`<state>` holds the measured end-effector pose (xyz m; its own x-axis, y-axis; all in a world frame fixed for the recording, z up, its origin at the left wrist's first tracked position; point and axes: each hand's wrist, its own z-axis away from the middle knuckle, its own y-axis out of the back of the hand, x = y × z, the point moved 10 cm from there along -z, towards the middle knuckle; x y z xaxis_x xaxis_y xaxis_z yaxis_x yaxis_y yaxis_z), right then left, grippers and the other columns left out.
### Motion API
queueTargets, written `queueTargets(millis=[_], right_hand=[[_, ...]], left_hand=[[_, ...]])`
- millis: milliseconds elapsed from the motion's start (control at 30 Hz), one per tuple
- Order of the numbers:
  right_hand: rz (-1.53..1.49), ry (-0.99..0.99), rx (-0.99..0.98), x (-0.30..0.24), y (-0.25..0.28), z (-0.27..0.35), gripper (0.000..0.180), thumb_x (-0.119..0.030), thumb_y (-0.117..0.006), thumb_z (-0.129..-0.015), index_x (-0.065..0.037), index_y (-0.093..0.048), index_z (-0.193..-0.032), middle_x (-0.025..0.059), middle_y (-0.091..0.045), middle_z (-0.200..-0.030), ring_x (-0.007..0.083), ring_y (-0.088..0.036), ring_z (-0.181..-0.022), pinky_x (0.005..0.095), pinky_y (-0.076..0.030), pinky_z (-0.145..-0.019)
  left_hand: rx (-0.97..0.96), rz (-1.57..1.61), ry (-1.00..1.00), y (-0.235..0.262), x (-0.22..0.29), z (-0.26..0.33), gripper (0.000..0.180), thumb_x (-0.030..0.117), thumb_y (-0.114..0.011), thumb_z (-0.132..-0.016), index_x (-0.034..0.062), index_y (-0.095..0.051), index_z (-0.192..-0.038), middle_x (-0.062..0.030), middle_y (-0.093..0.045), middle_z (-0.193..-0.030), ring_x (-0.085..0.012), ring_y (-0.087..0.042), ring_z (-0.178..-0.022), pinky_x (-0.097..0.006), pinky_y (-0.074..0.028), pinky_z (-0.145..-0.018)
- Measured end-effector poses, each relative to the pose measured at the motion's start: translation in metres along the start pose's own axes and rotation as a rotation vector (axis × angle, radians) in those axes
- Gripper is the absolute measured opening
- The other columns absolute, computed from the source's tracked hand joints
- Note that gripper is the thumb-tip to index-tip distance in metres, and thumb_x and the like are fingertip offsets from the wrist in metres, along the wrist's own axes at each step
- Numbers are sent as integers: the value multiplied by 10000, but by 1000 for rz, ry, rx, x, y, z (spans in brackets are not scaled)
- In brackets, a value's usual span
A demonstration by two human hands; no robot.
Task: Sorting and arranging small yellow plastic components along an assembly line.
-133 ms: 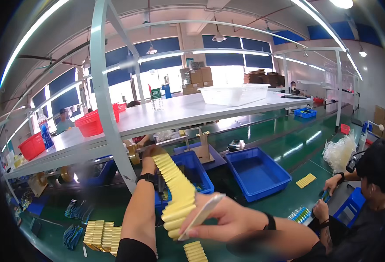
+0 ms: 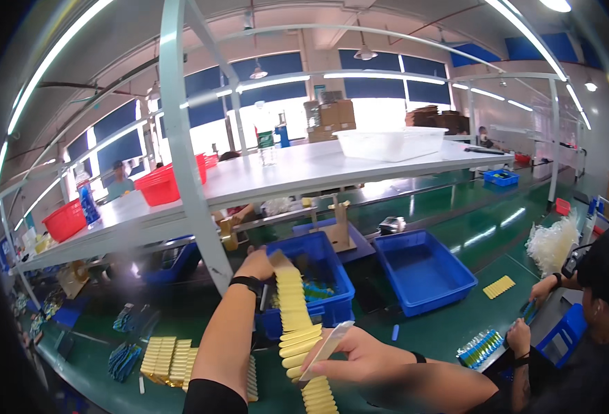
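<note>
A long ribbed strip of yellow tube-like pieces [image 2: 293, 297] runs from my left hand toward me, over the near edge of a blue bin [image 2: 342, 307]. My left hand [image 2: 257, 263] grips its far end beside that bin, fingertips partly hidden. Lower down, my right hand [image 2: 360, 355] pinches a flat white stick [image 2: 331, 346] between thumb and fingers, against the strip's right side. Another yellow ribbed piece [image 2: 318, 397] shows beneath the near end. Stacked yellow strips [image 2: 163, 355] lie left of my left forearm.
Blue-green packets [image 2: 123, 362] lie left of the stacks. An empty-looking blue bin [image 2: 425, 272] stands to the right. A co-worker's hands [image 2: 518, 337] hold a blue-green piece at far right. A white shelf post [image 2: 192, 186] rises beyond my left hand; a white tub [image 2: 391, 143] sits on the shelf.
The whole view has shifted slightly. My left hand has come lower and nearer with the strip's far end, and the strip hangs straighter. My right hand keeps the white stick.
</note>
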<state>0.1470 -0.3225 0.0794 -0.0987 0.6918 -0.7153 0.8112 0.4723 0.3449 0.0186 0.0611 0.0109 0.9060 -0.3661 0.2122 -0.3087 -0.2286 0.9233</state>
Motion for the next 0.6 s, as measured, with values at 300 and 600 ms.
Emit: queueTargets(millis=[300, 600], right_hand=[[-37, -96, 107, 86, -24, 34, 179, -194, -702, -994, -40, -779, -1042, 98, -775, -1012, 249, -730, -956, 367, -546, -872], [-202, -328, 320, 77, -59, 87, 169, -75, -667, -969, 56, -753, -1032, 141, -759, -965, 212, -717, -893, 341, -559, -789]], left_hand=[[-80, 415, -287, 41, 80, 211, 304, 275, -561, -1043, 87, -661, -1259, -192, -734, -945, -333, -723, -835, -443, -562, -771], [-488, 1655, 0, -64, 72, 342, 887, 596, -417, -1077, 75, -15, -1672, -207, -378, -1620, -311, -379, -1482, -462, -211, -1243]])
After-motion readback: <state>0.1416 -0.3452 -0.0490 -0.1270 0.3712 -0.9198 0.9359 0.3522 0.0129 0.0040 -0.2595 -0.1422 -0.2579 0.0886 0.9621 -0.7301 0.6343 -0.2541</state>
